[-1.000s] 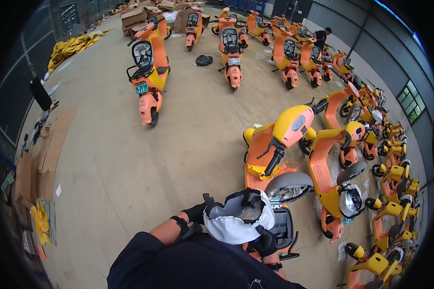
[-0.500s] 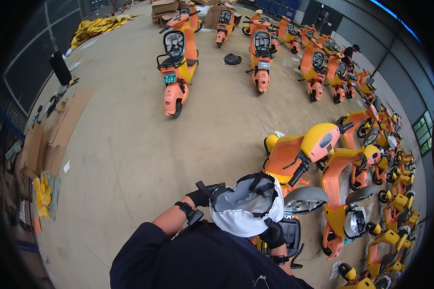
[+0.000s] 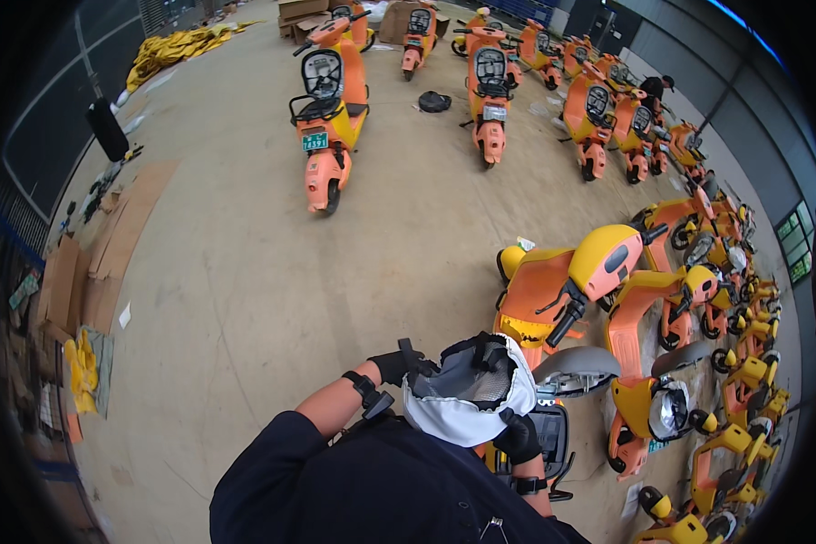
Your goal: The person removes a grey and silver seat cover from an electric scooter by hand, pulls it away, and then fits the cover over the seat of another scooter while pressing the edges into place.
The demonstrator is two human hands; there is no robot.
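Note:
A white fabric cover [image 3: 453, 421] hangs in front of my body, its mouth turned up. Inside it I see grey mesh lining, with black straps and a black edge around the opening. My left hand [image 3: 399, 366], in a black glove, grips the cover's left rim near an upright black strap. On the opposite side my right hand [image 3: 519, 439], also black-gloved, has its fingers closed on the lower right edge. Just beyond the cover stands an orange and yellow scooter [image 3: 537, 288], with a grey seat [image 3: 578, 364] beside the cover.
More scooters crowd the right side, and an orange scooter [image 3: 325, 136] stands ahead. Flattened cardboard [image 3: 134, 222] and yellow cloth [image 3: 83, 372] lie along the left. A black bag [image 3: 434, 102] sits on the floor farther off. A person [image 3: 655, 89] bends among the far scooters.
The cover and both hands have shifted slightly to the right, with both hands still holding it. My left hand has also risen a little.

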